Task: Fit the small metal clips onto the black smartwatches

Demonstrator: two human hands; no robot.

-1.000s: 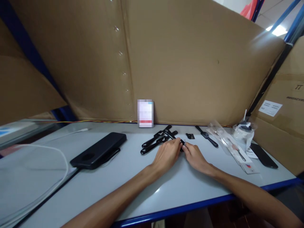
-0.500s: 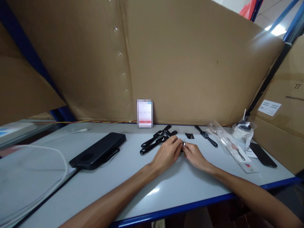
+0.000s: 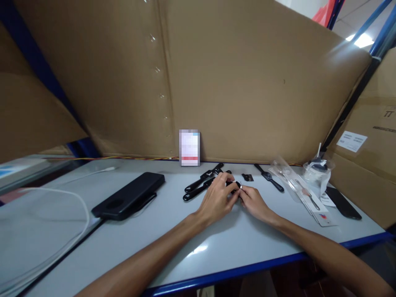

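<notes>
My left hand (image 3: 216, 194) is bent over a black spokeshave (image 3: 229, 184), its thumb and fingers closed on the tool; much of that tool is covered. Close against it on the right, my right hand (image 3: 253, 200) pinches the same piece, where a small shiny metal part (image 3: 240, 186) shows at the fingertips. Just beyond my left hand, more black spokeshaves (image 3: 194, 192) lie crossed on the table. A small dark flat piece (image 3: 247, 177) rests behind my right hand, and a black two-handled body (image 3: 269, 178) lies farther right.
Clear plastic packaging with printed cards (image 3: 305, 192), a bagged cup (image 3: 318, 167) and a black phone (image 3: 343, 202) stand at the right. At left are a black power bank (image 3: 130, 196) and a white cable (image 3: 83, 206). A screen (image 3: 189, 147) leans on the cardboard wall (image 3: 232, 82).
The fingers of my left hand have lifted and spread a little, uncovering more of the black tool. My right hand stays nearly in place.
</notes>
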